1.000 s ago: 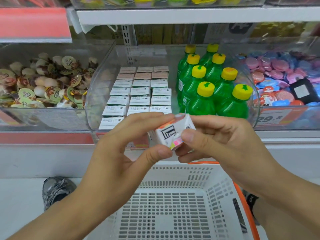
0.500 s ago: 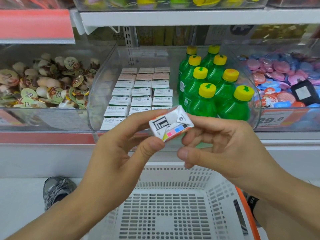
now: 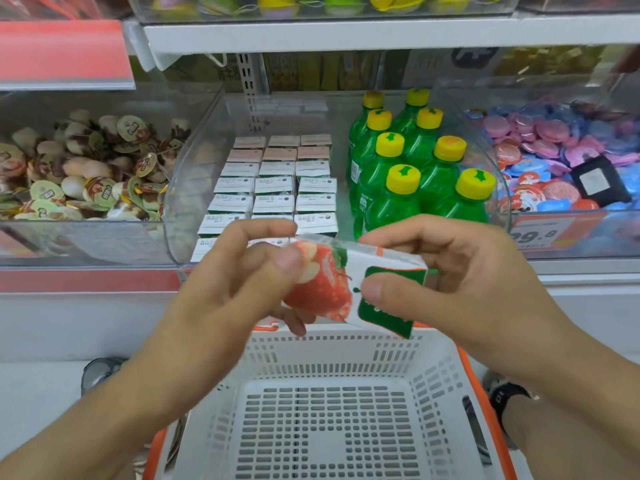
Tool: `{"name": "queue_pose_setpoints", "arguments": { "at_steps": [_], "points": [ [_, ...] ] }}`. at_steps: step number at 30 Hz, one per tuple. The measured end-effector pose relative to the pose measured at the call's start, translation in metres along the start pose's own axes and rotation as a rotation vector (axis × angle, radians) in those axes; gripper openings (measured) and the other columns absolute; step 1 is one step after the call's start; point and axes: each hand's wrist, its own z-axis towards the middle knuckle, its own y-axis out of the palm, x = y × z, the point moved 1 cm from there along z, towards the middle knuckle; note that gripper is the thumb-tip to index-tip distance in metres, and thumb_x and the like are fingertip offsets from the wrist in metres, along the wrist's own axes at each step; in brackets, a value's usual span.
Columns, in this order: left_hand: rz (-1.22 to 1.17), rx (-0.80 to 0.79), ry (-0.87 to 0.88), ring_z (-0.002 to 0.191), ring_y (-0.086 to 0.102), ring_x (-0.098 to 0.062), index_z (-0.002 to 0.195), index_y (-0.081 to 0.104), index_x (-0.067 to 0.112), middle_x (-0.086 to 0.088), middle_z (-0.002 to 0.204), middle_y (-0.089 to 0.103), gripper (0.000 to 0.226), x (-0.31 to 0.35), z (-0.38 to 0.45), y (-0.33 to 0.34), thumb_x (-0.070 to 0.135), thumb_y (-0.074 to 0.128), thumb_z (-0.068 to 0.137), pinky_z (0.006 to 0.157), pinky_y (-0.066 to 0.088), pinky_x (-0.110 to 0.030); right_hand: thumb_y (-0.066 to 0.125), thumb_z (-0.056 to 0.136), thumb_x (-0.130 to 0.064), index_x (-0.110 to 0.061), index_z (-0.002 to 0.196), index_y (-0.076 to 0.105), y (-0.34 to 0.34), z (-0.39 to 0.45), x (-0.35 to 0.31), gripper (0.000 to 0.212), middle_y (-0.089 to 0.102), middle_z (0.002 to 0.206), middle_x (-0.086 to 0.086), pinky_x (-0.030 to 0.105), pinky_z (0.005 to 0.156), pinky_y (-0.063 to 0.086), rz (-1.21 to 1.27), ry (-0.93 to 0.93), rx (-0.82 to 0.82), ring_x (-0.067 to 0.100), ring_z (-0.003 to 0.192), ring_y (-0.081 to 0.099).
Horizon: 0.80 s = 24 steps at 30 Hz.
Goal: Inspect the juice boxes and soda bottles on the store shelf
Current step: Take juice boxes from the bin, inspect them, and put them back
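A small juice box with a red strawberry picture and a green label hangs in front of the shelf, tilted. My left hand pinches its left end between thumb and fingers. My right hand holds its right end, thumb on the green label. Behind them a clear curved bin holds several rows of juice boxes on the left and several green soda bottles with yellow caps on the right.
A white shopping basket with an orange rim sits below my hands. A bin of round snack cups stands at left and a bin of pink and blue packets at right. A shoe shows at lower left.
Both hands have turned the juice box over: its white end with the barcode mark faced me before, and now its strawberry front faces me. The box sits slightly lower.
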Motion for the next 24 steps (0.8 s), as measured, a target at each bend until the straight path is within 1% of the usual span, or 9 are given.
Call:
{"name": "queue_pose_setpoints", "arguments": {
  "at_steps": [2,6,8,11,13,16,21,23,24],
  "points": [
    [0.063,-0.094,0.1,0.072,0.067,-0.026,0.127,0.054,0.025,-0.017,0.084,0.068,0.048,0.0,-0.01,0.003,0.038,0.067,0.082,0.063,0.056,-0.032,0.082,0.059,-0.04,-0.027,0.095,0.077,-0.002,0.0,0.001,0.038,0.077,0.089,-0.001,0.034,0.065,0.061,0.006,-0.021,0.018,0.021,0.081,0.071],
    [0.038,-0.083,0.122,0.074,0.069,-0.016,0.115,0.062,0.016,-0.008,0.092,0.074,0.032,0.002,-0.011,0.011,0.028,0.071,0.087,0.067,0.056,-0.023,0.091,0.054,-0.038,-0.024,0.103,0.074,-0.007,0.003,0.006,0.054,0.075,0.096,0.001,0.026,0.071,0.058,0.143,-0.053,0.015,0.014,0.088,0.069],
    [-0.075,-0.039,0.095,0.075,0.072,-0.024,0.111,0.064,0.015,-0.012,0.094,0.076,0.041,0.002,-0.008,0.009,0.033,0.08,0.078,0.07,0.059,-0.031,0.092,0.058,-0.033,-0.018,0.112,0.07,-0.008,0.005,0.004,0.06,0.074,0.106,0.005,0.028,0.077,0.059,0.219,-0.108,-0.049,0.019,0.101,0.069],
    [-0.112,-0.012,0.112,0.088,0.073,-0.034,0.114,0.063,0.022,-0.015,0.103,0.075,0.049,0.003,-0.008,0.005,0.046,0.078,0.074,0.085,0.056,-0.056,0.087,0.07,-0.016,-0.01,0.124,0.063,-0.007,0.005,-0.005,0.06,0.071,0.118,0.008,0.027,0.082,0.058,0.218,-0.158,-0.14,0.022,0.112,0.068],
    [-0.122,-0.023,0.133,0.095,0.073,-0.032,0.116,0.06,0.018,-0.015,0.106,0.075,0.044,0.0,-0.008,0.005,0.037,0.075,0.08,0.091,0.056,-0.05,0.081,0.077,-0.01,-0.008,0.122,0.063,-0.008,0.007,-0.008,0.049,0.073,0.114,0.004,0.024,0.08,0.057,0.18,-0.13,-0.179,0.017,0.106,0.07],
    [-0.059,-0.018,0.155,0.092,0.073,-0.022,0.116,0.055,0.013,-0.01,0.103,0.076,0.038,-0.001,-0.01,0.007,0.021,0.075,0.085,0.083,0.058,-0.029,0.077,0.075,-0.012,-0.01,0.111,0.067,-0.008,0.01,-0.007,0.037,0.076,0.103,0.001,0.024,0.074,0.058,0.106,-0.128,-0.143,0.014,0.091,0.072],
    [0.588,0.057,0.244,0.101,0.064,-0.002,0.13,0.048,0.031,0.015,0.118,0.062,0.06,-0.009,-0.005,-0.011,0.044,0.074,0.077,0.087,0.047,-0.013,0.078,0.076,-0.006,-0.02,0.113,0.066,0.002,0.017,-0.015,0.041,0.073,0.106,-0.001,0.031,0.081,0.061,-0.097,-0.334,0.026,0.019,0.1,0.071],
    [0.849,0.131,0.358,0.09,0.057,0.001,0.122,0.058,0.026,0.011,0.113,0.06,0.046,-0.011,-0.002,-0.013,0.04,0.074,0.081,0.085,0.039,-0.005,0.078,0.08,-0.007,-0.025,0.114,0.063,0.003,0.023,-0.024,0.041,0.071,0.108,-0.007,0.029,0.082,0.06,-0.243,-0.423,0.086,0.018,0.103,0.07],
    [0.94,0.151,0.424,0.091,0.054,-0.003,0.115,0.063,0.023,0.008,0.109,0.062,0.038,-0.013,-0.001,-0.012,0.037,0.072,0.082,0.086,0.039,-0.01,0.079,0.082,-0.009,-0.026,0.115,0.061,0.003,0.027,-0.028,0.041,0.071,0.108,-0.008,0.024,0.081,0.059,-0.33,-0.445,0.101,0.016,0.102,0.07]
  ]
}}
